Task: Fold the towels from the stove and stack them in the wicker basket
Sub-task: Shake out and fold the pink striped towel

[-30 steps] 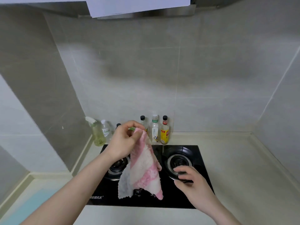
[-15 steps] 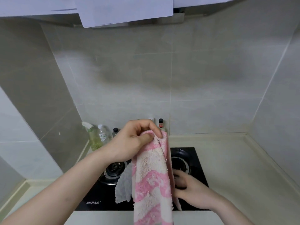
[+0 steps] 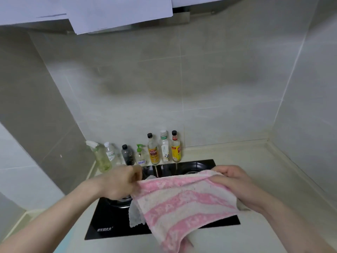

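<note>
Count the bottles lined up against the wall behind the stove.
7, left to right: spray bottle, clear bottle, dark bottle, pump bottle, then three condiment bottles. None looks hidden.

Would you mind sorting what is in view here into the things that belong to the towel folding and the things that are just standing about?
Belongs to the job:
- pink and white towel, held stretched by the left hand and right hand
- white cloth lying on the stove

Just standing about:
- spray bottle
- row of bottles along the wall
- papers overhead

The wicker basket is not in view.
</note>
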The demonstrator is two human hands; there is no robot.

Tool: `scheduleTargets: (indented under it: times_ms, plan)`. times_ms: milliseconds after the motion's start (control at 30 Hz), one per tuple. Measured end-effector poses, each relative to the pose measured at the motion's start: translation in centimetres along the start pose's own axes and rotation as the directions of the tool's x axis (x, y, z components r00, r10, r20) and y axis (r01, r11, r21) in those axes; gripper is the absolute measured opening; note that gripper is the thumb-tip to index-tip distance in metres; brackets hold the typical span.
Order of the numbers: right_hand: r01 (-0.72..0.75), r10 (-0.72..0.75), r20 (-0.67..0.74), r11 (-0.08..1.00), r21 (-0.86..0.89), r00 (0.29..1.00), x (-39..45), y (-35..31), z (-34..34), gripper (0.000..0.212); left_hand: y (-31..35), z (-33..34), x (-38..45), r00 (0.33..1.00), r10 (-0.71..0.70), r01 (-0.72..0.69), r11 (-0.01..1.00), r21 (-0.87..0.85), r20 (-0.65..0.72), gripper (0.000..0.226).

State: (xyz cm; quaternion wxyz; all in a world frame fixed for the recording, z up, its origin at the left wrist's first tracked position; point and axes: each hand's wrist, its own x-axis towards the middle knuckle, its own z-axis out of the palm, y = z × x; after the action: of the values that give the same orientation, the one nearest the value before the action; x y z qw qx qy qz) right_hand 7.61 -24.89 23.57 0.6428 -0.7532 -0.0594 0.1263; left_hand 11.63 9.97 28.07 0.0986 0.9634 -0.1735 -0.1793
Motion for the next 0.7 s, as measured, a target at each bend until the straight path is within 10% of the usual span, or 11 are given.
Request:
scheduleTargets:
  times_ms: [300,700]
  plan:
    - [0.042,-0.015,0.1,0.961,-0.274,0.995,0.5,-4.4,3.7,0.012,8.7,4.9,0.8,0.928,0.321,-0.368,0.867,-0.336,-0.189,0.049]
    - [-0.125,0.13,0.026,0.981,-0.152,0.991,-4.7,-0.2,6.3,0.028,9.6,6.8,-0.6,0.9,0.178,-0.407,0.667,-0.624,-0.397,0.003]
